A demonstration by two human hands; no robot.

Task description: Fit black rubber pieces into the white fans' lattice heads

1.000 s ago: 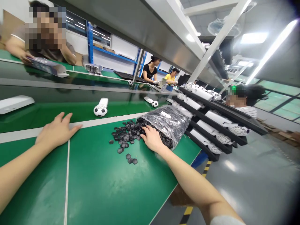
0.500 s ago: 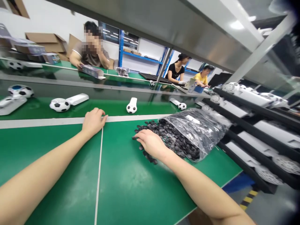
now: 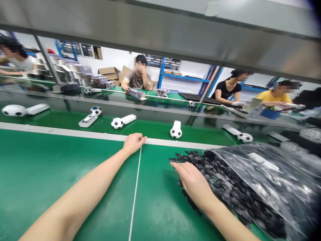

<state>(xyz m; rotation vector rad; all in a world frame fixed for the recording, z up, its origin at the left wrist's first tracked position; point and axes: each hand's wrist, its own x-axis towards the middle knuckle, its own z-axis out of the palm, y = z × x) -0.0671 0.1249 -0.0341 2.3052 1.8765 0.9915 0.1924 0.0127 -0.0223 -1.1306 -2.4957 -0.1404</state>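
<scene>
My left hand (image 3: 134,143) rests at the white rail (image 3: 160,142) along the belt, fingers curled in and thumb beside them. Whatever may be inside those fingers is hidden. Over the left side of a heap of small black disc-like pieces (image 3: 229,192) reaches my right hand (image 3: 194,180), palm down, its fingers together and bent. The fingertips are by the heap's outer pieces; their undersides and the thumb are hidden, so I cannot make out what they grip. The heap spills from a clear plastic bag (image 3: 273,170) at the right.
Beyond the rail lie white handled items with football-patterned heads, including one (image 3: 176,131) ahead and another (image 3: 119,123) further left. Black trays (image 3: 296,135) stand at the right. A metal beam (image 3: 150,40) crosses overhead. Several people sit across the line, one holding a box (image 3: 136,94).
My view has turned left and the bag appears closer. The left hand's fingers look more curled. A black piece formerly visible at my right fingertips no longer shows there.
</scene>
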